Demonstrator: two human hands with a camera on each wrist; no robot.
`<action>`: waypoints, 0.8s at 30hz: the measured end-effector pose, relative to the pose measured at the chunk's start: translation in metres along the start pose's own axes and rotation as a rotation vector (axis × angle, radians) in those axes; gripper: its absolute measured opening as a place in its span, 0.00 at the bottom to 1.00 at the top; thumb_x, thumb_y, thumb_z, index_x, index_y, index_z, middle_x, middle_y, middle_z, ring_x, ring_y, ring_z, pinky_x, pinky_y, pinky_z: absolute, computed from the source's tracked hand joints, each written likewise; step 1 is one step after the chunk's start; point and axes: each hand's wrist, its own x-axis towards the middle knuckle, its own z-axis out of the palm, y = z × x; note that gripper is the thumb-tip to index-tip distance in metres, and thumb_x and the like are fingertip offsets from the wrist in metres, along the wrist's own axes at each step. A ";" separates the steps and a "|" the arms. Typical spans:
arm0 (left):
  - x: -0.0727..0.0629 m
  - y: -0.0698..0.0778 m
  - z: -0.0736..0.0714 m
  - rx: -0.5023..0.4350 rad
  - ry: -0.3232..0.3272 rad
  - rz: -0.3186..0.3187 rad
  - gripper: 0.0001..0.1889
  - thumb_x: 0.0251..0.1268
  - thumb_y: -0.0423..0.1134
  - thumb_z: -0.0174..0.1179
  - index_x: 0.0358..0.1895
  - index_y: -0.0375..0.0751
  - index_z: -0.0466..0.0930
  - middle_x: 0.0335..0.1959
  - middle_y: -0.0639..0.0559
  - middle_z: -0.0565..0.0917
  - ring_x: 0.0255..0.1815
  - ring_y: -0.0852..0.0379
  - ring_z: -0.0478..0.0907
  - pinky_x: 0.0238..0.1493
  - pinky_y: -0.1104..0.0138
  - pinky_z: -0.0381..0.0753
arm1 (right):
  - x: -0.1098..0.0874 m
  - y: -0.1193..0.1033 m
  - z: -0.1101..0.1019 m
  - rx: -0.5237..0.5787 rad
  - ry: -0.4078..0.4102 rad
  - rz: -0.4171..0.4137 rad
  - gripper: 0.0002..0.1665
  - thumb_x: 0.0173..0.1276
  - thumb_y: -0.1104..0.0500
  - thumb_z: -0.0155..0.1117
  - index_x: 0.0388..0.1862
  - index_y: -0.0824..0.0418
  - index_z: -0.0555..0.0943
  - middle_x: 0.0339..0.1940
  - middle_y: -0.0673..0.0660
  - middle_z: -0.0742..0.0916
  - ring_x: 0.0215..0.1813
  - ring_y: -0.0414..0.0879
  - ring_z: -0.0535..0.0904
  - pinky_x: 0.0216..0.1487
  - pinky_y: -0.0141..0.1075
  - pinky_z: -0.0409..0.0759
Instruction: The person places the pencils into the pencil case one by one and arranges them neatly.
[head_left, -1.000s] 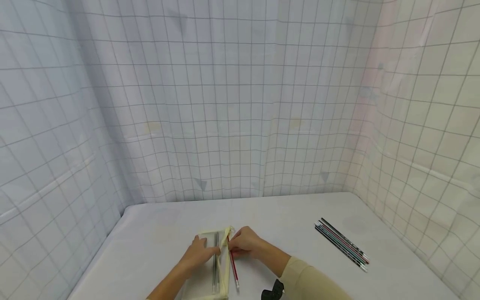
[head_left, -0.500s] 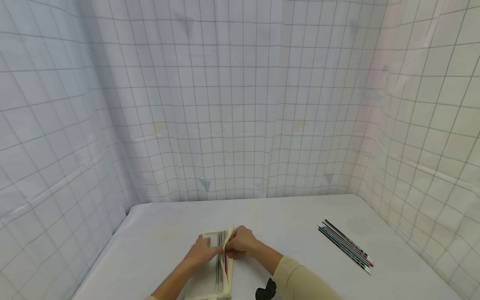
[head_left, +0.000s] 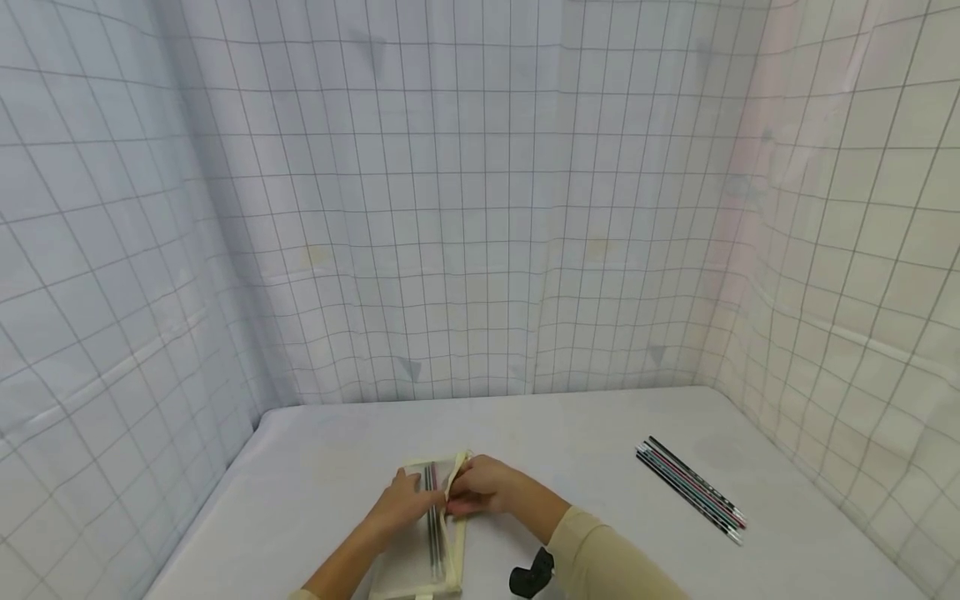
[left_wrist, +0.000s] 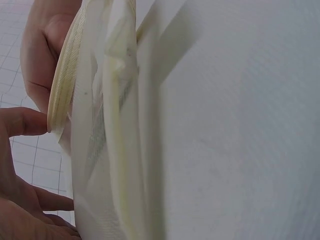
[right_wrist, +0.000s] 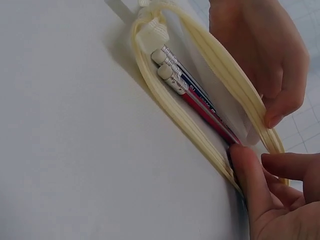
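A pale-yellow-edged, see-through zip pencil case [head_left: 397, 575] lies on the table with its long side gaping. Two silver-striped pencils [right_wrist: 161, 56] and a red pencil [right_wrist: 186, 95] lie inside, eraser ends toward the wearer. My left hand [head_left: 397, 507] lies over the case and grips its zip edge, holding the mouth apart. At the opening, my right hand [head_left: 483, 486] has its thumb on the red pencil's shaft, just inside the zip [right_wrist: 172, 112]. The pencil's far end is hidden behind that hand.
On the right of the white-covered table [head_left: 585, 467] lies a bunch of several dark, teal and red pencils [head_left: 690, 492]. A small black object [head_left: 531, 573] sits by the right sleeve. Grid-patterned curtains [head_left: 480, 208] enclose the back and sides.
The red pencil has gone from outside the case's right edge into it, beside the other pencils. My right hand has shifted slightly left at the opening; my left stays on the case.
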 end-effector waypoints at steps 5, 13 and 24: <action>0.000 -0.001 -0.001 -0.018 -0.016 0.007 0.46 0.55 0.48 0.65 0.69 0.14 0.64 0.75 0.13 0.47 0.73 0.16 0.52 0.67 0.30 0.61 | -0.008 -0.008 -0.006 -0.059 -0.047 0.004 0.05 0.67 0.72 0.66 0.40 0.70 0.85 0.31 0.63 0.89 0.29 0.46 0.86 0.29 0.33 0.86; 0.000 0.000 -0.001 -0.025 -0.007 -0.007 0.46 0.53 0.47 0.66 0.69 0.14 0.64 0.75 0.13 0.47 0.74 0.17 0.52 0.68 0.31 0.60 | -0.019 -0.020 -0.015 -0.124 -0.070 -0.002 0.07 0.67 0.69 0.70 0.43 0.70 0.86 0.37 0.62 0.90 0.30 0.45 0.85 0.25 0.32 0.83; -0.003 0.000 0.002 -0.016 0.011 0.002 0.46 0.52 0.47 0.66 0.68 0.13 0.64 0.75 0.13 0.49 0.73 0.17 0.54 0.68 0.31 0.60 | -0.036 -0.031 -0.043 -0.183 -0.019 0.007 0.16 0.67 0.68 0.71 0.53 0.71 0.85 0.39 0.61 0.90 0.39 0.50 0.88 0.35 0.41 0.87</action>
